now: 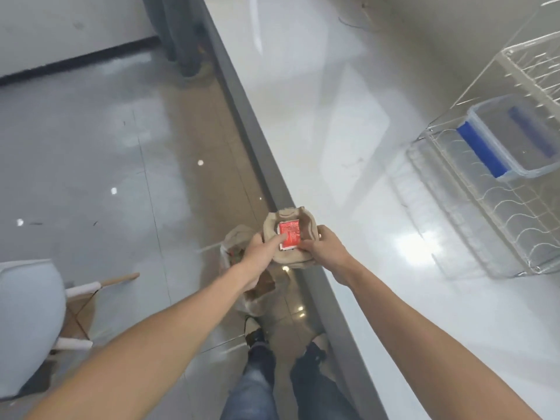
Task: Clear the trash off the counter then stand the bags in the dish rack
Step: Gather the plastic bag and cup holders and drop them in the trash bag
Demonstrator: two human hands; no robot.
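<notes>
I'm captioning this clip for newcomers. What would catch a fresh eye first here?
The red packet stands out, lying on crumpled brown paper held by the left hand and right hand at the counter edge. At right, a clear dish rack holds a blue-clipped container.

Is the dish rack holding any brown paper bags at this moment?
No, the dish rack holds only a clear container; both hands hold the brown bag.
</notes>
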